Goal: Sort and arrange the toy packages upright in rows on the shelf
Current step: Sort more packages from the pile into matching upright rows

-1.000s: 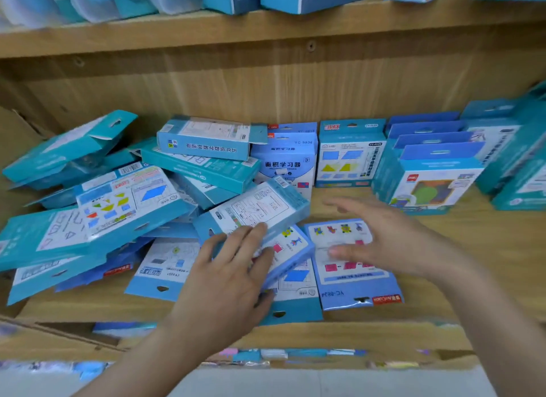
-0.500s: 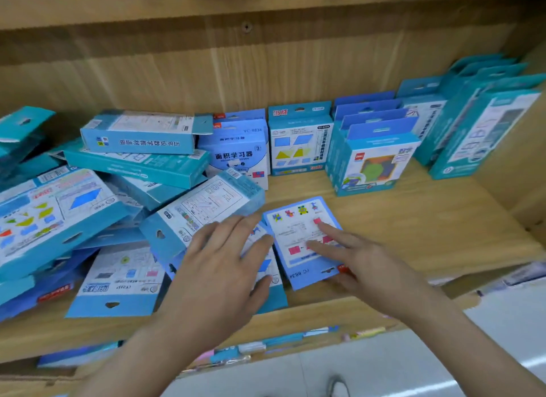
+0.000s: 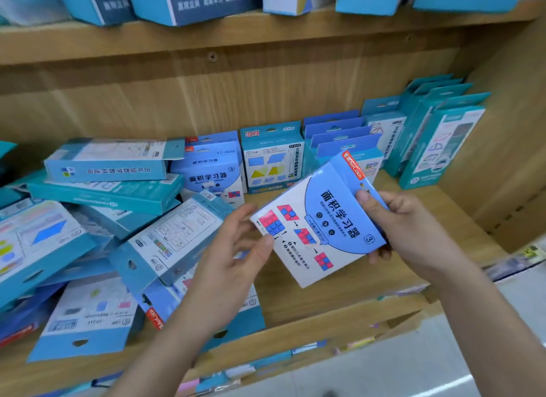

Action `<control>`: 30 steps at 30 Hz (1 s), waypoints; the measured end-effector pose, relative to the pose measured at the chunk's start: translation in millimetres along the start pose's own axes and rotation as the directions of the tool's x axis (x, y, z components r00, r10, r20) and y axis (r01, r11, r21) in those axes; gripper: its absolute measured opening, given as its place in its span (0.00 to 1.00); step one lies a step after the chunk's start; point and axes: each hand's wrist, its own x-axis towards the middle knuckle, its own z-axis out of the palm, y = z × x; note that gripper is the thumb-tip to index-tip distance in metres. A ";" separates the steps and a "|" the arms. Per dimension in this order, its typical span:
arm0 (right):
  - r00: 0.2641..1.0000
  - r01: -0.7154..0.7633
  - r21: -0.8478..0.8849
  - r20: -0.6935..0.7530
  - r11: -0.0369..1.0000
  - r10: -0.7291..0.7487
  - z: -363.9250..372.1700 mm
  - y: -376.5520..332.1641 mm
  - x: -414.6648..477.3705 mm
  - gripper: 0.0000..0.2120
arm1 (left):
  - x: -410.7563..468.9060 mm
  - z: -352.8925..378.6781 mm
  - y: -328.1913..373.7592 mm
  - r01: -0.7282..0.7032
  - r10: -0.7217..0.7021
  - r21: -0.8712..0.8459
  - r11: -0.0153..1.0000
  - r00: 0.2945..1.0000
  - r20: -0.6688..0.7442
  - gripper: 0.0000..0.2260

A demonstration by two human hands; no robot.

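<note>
The flat blue-and-white cardboard toy package (image 3: 319, 219), printed with pink and blue cube blocks, is held in the air above the wooden shelf board (image 3: 325, 296), tilted with its red-labelled hanging tab up and to the right. The right hand (image 3: 413, 234) grips the package's right edge: the thumb lies on the printed front and the fingers (image 3: 376, 256) are curled round behind it. The left hand (image 3: 233, 257) is at the package's left edge with its fingers loosely spread; the thumb tip touches the front near the lower left corner, and whether the other fingers touch the back cannot be told.

Left of the held package, a heap of teal and blue packages (image 3: 118, 189) lies flat and crosswise on the shelf board. Just behind the held package stand an upright matching blue package (image 3: 211, 172), a teal package with coloured shapes (image 3: 270, 157) and a row of blue-tabbed packages (image 3: 336, 133). Behind and right of the held package, tall teal packages (image 3: 440, 142) stand leaning in a row. Above the held package, an upper shelf (image 3: 266, 30) carries blue boxes (image 3: 192, 3).
</note>
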 end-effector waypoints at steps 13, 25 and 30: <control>0.997 -0.023 0.116 0.073 0.993 0.014 -10.9 7.5 2.4 0.12 | 3.6 2.4 7.9 0.098 -0.098 -0.004 0.995 0.995 -0.005 0.13; 0.959 0.228 -0.225 -0.118 0.947 -0.259 36.3 1.2 61.1 0.15 | -0.7 -65.5 -18.1 0.091 0.081 0.986 0.138 0.991 -0.103 0.35; 0.940 0.316 -0.409 0.010 0.856 -0.342 75.1 3.0 97.8 0.18 | -5.9 -75.8 -27.7 0.030 0.137 0.992 0.125 0.990 -0.047 0.27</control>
